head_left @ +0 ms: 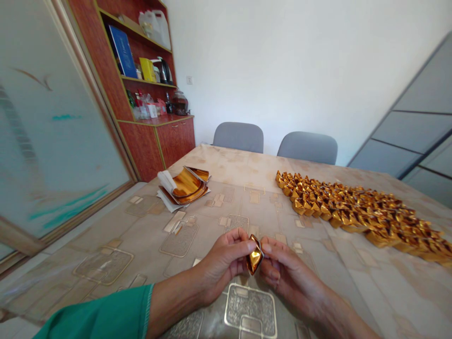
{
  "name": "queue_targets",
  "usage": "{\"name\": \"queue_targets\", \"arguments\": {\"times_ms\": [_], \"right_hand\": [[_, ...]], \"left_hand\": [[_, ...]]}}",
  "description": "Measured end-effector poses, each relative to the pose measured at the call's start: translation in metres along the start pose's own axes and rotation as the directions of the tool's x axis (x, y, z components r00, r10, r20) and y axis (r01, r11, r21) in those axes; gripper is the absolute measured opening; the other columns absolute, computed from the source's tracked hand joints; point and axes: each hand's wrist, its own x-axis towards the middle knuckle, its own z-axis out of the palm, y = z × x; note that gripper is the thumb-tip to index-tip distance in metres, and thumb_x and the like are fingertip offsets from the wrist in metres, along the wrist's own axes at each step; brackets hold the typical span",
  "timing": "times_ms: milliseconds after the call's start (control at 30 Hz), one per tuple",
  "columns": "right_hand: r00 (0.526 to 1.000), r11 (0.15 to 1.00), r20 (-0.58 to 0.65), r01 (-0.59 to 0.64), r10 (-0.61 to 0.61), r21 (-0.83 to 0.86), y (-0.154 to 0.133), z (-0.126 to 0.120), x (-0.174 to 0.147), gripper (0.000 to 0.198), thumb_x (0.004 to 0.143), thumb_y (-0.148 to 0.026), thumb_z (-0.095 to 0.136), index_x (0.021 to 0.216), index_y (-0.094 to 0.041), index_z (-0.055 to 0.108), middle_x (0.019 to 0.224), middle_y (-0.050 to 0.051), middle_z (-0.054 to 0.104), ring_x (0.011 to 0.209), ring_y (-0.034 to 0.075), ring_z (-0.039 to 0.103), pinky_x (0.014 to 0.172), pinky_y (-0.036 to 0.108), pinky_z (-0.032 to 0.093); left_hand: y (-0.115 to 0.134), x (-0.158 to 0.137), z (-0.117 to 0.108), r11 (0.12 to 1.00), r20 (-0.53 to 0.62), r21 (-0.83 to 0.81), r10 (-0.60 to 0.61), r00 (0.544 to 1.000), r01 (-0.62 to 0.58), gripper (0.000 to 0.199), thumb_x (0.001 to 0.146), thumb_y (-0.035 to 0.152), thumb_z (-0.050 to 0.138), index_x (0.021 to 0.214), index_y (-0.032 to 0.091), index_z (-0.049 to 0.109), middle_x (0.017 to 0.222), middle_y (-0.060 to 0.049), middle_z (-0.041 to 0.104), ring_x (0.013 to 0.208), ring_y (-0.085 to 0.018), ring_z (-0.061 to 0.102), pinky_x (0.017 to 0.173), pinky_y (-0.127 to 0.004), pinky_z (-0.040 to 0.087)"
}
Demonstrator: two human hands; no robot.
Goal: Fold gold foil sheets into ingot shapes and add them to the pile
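Observation:
A small folded gold foil paper ingot (pixel 254 258) is held upright over the near part of the table. My left hand (pixel 226 259) grips its left side, thumb on the near face and fingers behind. On the other side my right hand (pixel 287 270) pinches its right edge between thumb and fingers. To the right, many finished gold paper ingots (pixel 339 202) stand in close rows. Loose gold foil paper sheets (pixel 189 183), some with white backs showing, lie in a curled stack at the back left.
A patterned cloth (pixel 141 249) covers the table. Two grey chairs (pixel 238 136) (pixel 307 147) stand at its far side, against a white wall. A red-brown cabinet (pixel 174 136) with jars, bottles and a kettle is at the back left, beside a sliding glass door (pixel 52 117).

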Motion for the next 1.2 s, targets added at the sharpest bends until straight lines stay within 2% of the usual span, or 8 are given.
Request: {"name": "queue_targets", "arguments": {"times_ms": [100,167,267,333,567,800,1033,1200], "right_hand": [[1.0,1.0,-0.006,-0.01,0.01,0.014,0.0,-0.001,0.0,0.024,0.075,-0.031,0.083,0.072,-0.014,0.066,0.052,-0.006,0.051,0.047,0.005,0.039,0.048,0.018,0.028],[0.999,1.0,-0.039,0.002,-0.001,0.028,0.0,-0.001,-0.001,0.022,0.073,-0.028,0.085,0.074,-0.014,0.068,0.058,-0.004,0.057,0.052,0.006,0.046,0.052,0.018,0.035],[0.995,0.998,-0.098,0.039,-0.034,0.041,-0.002,0.001,-0.002,0.022,0.069,-0.025,0.088,0.079,-0.014,0.072,0.077,0.001,0.068,0.07,0.01,0.059,0.067,0.021,0.046],[0.993,0.998,-0.11,0.045,-0.041,0.042,-0.003,0.002,-0.003,0.024,0.067,-0.025,0.089,0.081,-0.014,0.073,0.085,0.003,0.07,0.079,0.012,0.062,0.074,0.024,0.048],[0.999,0.999,-0.049,-0.014,0.017,0.052,-0.004,0.0,-0.003,0.022,0.07,-0.023,0.088,0.081,-0.014,0.071,0.078,0.0,0.067,0.064,0.007,0.057,0.059,0.018,0.044],[0.998,0.998,-0.064,0.007,-0.003,0.06,-0.003,-0.002,0.0,0.023,0.071,-0.023,0.088,0.082,-0.014,0.07,0.075,-0.001,0.064,0.06,0.006,0.055,0.058,0.018,0.045],[0.998,1.0,-0.056,0.011,-0.011,0.003,0.0,-0.003,0.001,0.023,0.072,-0.025,0.087,0.082,-0.014,0.07,0.075,-0.001,0.062,0.061,0.006,0.053,0.059,0.019,0.044],[0.99,0.997,-0.126,0.068,-0.063,0.032,0.0,-0.004,0.001,0.026,0.069,-0.028,0.089,0.082,-0.017,0.069,0.07,-0.003,0.059,0.06,0.007,0.049,0.058,0.02,0.042]], "left_hand": [[0.0,0.001,-0.001,1.0,-0.016,0.013,0.024,1.0,-0.024,0.032,0.07,0.028,0.082,0.075,0.017,0.052,0.071,0.001,0.06,0.064,-0.01,0.056,0.06,-0.022,0.042],[0.0,0.002,-0.001,0.999,-0.024,0.012,0.034,0.999,-0.034,0.032,0.07,0.029,0.083,0.075,0.017,0.053,0.071,0.001,0.061,0.065,-0.011,0.056,0.061,-0.022,0.042],[0.003,0.001,0.0,1.0,0.02,-0.016,0.025,1.0,-0.024,0.032,0.07,0.03,0.083,0.076,0.016,0.055,0.074,0.0,0.063,0.067,-0.011,0.059,0.064,-0.023,0.044],[0.005,0.0,0.001,1.0,0.06,-0.027,0.017,0.998,-0.016,0.033,0.068,0.027,0.085,0.078,0.016,0.056,0.077,-0.001,0.065,0.069,-0.012,0.06,0.066,-0.024,0.046],[0.008,-0.001,0.0,0.999,0.049,0.025,-0.026,0.998,0.025,0.034,0.065,0.02,0.085,0.08,0.016,0.055,0.078,-0.003,0.067,0.068,-0.014,0.063,0.068,-0.027,0.048],[0.01,-0.003,-0.002,0.999,0.077,0.02,-0.043,0.996,0.042,0.03,0.069,0.02,0.081,0.085,0.016,0.055,0.083,-0.002,0.065,0.075,-0.014,0.064,0.067,-0.025,0.043],[0.01,-0.001,-0.003,0.997,0.018,0.072,-0.039,0.999,0.038,0.03,0.064,0.013,0.078,0.081,0.017,0.054,0.079,0.0,0.062,0.07,-0.014,0.061,0.066,-0.026,0.042],[0.012,-0.001,-0.006,0.996,0.051,0.015,-0.084,0.995,0.083,0.033,0.074,0.026,0.077,0.1,0.018,0.058,0.094,-0.002,0.062,0.074,-0.011,0.058,0.062,-0.023,0.039]]}}
